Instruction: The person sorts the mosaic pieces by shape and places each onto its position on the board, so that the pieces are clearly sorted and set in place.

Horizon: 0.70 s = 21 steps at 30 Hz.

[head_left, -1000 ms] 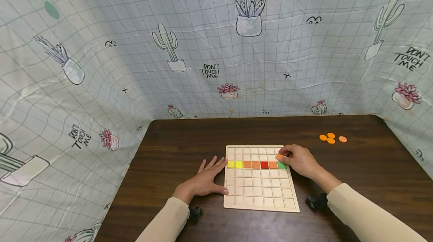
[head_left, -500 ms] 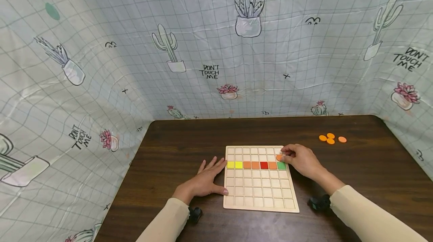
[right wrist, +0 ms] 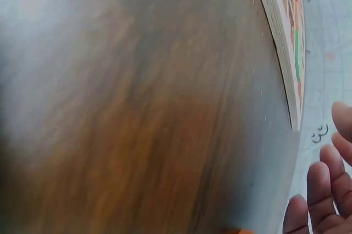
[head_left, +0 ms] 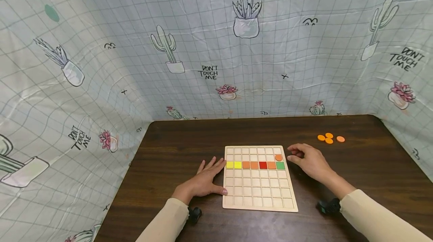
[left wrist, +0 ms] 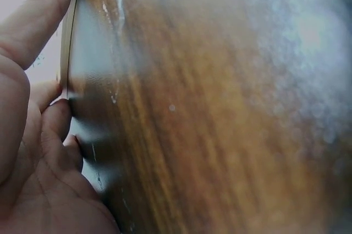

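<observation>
A light wooden grid board [head_left: 256, 184] lies on the dark table in the head view. One row across it holds colored squares: yellow, orange, red, orange and a green square [head_left: 280, 165] at the right end. Just above the green square, an orange disc [head_left: 278, 157] sits in a cell. My left hand [head_left: 204, 182] rests with spread fingers at the board's left edge, thumb and fingertips touching it. Off the board's upper right side, my right hand [head_left: 311, 161] holds nothing, its fingers loosely bent. In the right wrist view, those fingers [right wrist: 319, 184] are apart from the board's edge [right wrist: 283, 63].
Several orange discs [head_left: 329, 141] lie loose on the table [head_left: 182, 140] at the back right, one of them paler. A patterned curtain [head_left: 203, 46] stands behind the table and along its sides.
My right hand has let go of the orange disc, which now lies in the cell above the green square. The hand has moved right, off the board. My left hand stays put.
</observation>
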Motion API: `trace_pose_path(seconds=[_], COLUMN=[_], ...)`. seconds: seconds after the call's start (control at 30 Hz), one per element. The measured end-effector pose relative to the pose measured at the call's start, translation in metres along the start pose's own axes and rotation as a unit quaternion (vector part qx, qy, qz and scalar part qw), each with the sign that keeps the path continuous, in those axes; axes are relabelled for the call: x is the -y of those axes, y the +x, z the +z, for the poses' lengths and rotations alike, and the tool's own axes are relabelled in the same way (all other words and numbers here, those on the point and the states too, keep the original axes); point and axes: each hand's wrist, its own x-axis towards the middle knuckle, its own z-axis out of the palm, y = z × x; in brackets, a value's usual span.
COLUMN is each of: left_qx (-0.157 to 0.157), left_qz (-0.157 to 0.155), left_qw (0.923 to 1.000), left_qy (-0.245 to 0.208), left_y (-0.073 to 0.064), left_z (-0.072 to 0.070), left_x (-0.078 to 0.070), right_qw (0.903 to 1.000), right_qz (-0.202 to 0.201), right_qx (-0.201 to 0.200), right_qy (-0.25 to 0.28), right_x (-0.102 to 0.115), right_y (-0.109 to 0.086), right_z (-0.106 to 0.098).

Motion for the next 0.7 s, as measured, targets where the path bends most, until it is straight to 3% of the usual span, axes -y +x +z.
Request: trace_pose_path(seconds=[0.33,0.7], left_qx=[0.005,0.025], left_qz=[-0.003,-0.006], left_qw=[0.9999,0.9978], left_qy=[0.013,0.06], left_y=[-0.001,-0.001], left_z=[0.001,-0.002], left_x=[-0.001,-0.007], right_qw=[0.9998,0.9996], right_qz=[-0.002,0.009], right_qx=[-0.006,-0.004], right_qy=[-0.017,-0.025], right_x=[-0.01,-0.03], right_y=[-0.016,-0.04], right_z=[-0.015,-0.037])
